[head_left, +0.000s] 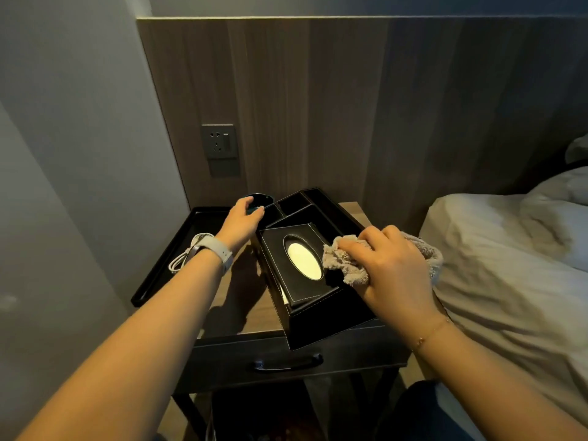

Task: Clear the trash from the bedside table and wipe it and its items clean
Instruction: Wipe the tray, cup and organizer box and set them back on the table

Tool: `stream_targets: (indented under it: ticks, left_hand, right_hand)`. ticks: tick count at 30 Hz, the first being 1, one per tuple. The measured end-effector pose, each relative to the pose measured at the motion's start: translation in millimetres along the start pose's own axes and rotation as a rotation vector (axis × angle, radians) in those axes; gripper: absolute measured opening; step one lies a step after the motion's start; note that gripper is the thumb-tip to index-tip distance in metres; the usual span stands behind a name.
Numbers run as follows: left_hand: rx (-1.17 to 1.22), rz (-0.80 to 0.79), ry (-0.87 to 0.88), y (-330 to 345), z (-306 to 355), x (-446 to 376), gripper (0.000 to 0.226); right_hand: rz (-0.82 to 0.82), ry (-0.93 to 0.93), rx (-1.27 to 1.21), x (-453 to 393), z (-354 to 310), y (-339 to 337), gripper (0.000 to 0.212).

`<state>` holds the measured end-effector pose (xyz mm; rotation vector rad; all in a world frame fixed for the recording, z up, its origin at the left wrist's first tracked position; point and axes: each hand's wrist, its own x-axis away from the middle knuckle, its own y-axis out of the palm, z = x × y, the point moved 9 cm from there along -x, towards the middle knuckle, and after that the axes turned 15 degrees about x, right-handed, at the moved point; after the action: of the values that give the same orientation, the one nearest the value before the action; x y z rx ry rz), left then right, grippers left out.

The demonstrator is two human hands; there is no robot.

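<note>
Head view: right hand (394, 268) clenches a cloth (342, 262) against the tissue box (299, 265) (black, stitched) on the tabletop (251, 310); farther back, left hand (243, 221), fingers (256, 213) curled, grips a dark dish (257, 198) beside the tray (165, 259).

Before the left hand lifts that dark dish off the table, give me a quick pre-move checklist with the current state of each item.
1. Left hand on the dark round glossy dish: ok, fingers rest over its rim.
2. Firm grip on the dish: cannot tell, the hand hides the contact.
3. Beige fluffy cloth ready: ok, bunched in the right hand on the black leather tissue box.
4. Tissue box stable: not ok, the black leather organiser holding it overhangs the front edge of the wooden bedside table.
5. White coiled cable clear of the lift: ok, it lies in the black tray, apart from the dish.
</note>
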<state>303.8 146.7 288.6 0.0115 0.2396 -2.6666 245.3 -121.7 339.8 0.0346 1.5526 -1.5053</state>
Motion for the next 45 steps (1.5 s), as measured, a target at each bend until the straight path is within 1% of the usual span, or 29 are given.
stream_targets:
  ticks: [3,4,8,10,12,14,16,17,19,20,21,23,24,26,27,29,31,33,34,36,37,38,40,41,43,45]
  left_hand:
    - [-0.056,-0.057,-0.041,10,-18,-16,0.055]
    - [-0.083,-0.043,-0.038,8,-23,-19,0.056]
    - [-0.233,0.091,-0.043,-8,-35,-6,0.056]
    - [-0.274,0.148,-0.033,-12,-28,17,0.056]
    - [-0.359,0.190,-0.027,-15,-22,43,0.056]
    - [-0.491,0.183,-0.045,-18,-19,67,0.054]
    - [-0.525,0.134,-0.043,-19,-19,77,0.044]
    - [-0.497,0.118,-0.024,-20,-20,77,0.041]
    - [-0.371,0.084,0.021,-20,-24,69,0.044]
    - [-0.273,0.060,0.039,-16,-24,67,0.046]
    - [-0.166,0.037,0.058,-11,-26,65,0.046]
    - [0.028,0.006,0.074,1,-27,68,0.036]
    - [0.107,0.004,0.067,5,-28,70,0.033]
    - [0.211,0.029,0.071,8,-29,74,0.030]
    - [0.237,0.049,0.079,7,-29,75,0.030]
    - [0.224,0.091,0.097,5,-27,75,0.032]
    - [0.192,0.112,0.106,4,-28,74,0.033]
    - [0.176,0.109,0.107,5,-29,73,0.033]
    - [0.178,0.105,0.104,5,-31,72,0.033]
    - [0.177,0.110,0.102,4,-31,72,0.033]
    - [0.169,0.119,0.106,4,-30,73,0.032]
    - [0.163,0.128,0.108,4,-29,74,0.031]
    - [0.137,0.152,0.102,4,-29,75,0.030]
    - [0.114,0.169,0.099,4,-28,76,0.031]
    - [0.067,0.204,0.101,4,-27,76,0.031]
    - [0.063,0.234,0.104,5,-25,72,0.030]
  right_hand:
    - [0.058,0.026,0.018,-5,10,9,0.051]
    - [0.062,0.037,0.024,-9,18,13,0.051]
    - [0.039,0.063,-0.005,-27,59,35,0.046]
    - [0.008,0.022,-0.016,-39,74,46,0.044]
    - [-0.059,-0.028,-0.005,-53,83,58,0.044]
    - [-0.121,-0.055,0.045,-64,82,64,0.043]
    - [-0.109,-0.095,0.087,-73,69,58,0.038]
    - [-0.080,-0.112,0.073,-77,56,51,0.035]
    - [-0.065,-0.131,-0.003,-83,24,39,0.031]
    - [-0.117,-0.136,-0.040,-85,8,40,0.029]
    - [-0.204,-0.140,-0.049,-88,-8,50,0.025]
    - [-0.380,-0.129,-0.066,-92,-31,73,0.014]
    - [-0.427,-0.110,-0.092,-94,-37,81,0.017]
    - [-0.444,-0.107,-0.128,-92,-42,87,0.018]
    - [-0.437,-0.151,-0.139,-87,-48,84,0.024]
    - [-0.427,-0.231,-0.153,-69,-58,69,0.030]
    - [-0.399,-0.321,-0.161,-49,-64,47,0.029]
    - [-0.419,-0.381,-0.187,-33,-64,29,0.029]
    - [-0.429,-0.380,-0.198,-29,-60,24,0.031]
    - [-0.390,-0.268,-0.184,-32,-43,23,0.037]
    - [-0.357,-0.205,-0.147,-33,-36,22,0.039]
    - [-0.332,-0.192,-0.077,-32,-36,22,0.040]
    - [-0.285,-0.286,0.050,-17,-51,21,0.037]
    - [-0.266,-0.329,0.047,-7,-58,18,0.035]
    - [-0.259,-0.347,-0.034,14,-59,11,0.037]
    - [-0.251,-0.302,-0.100,28,-47,14,0.044]
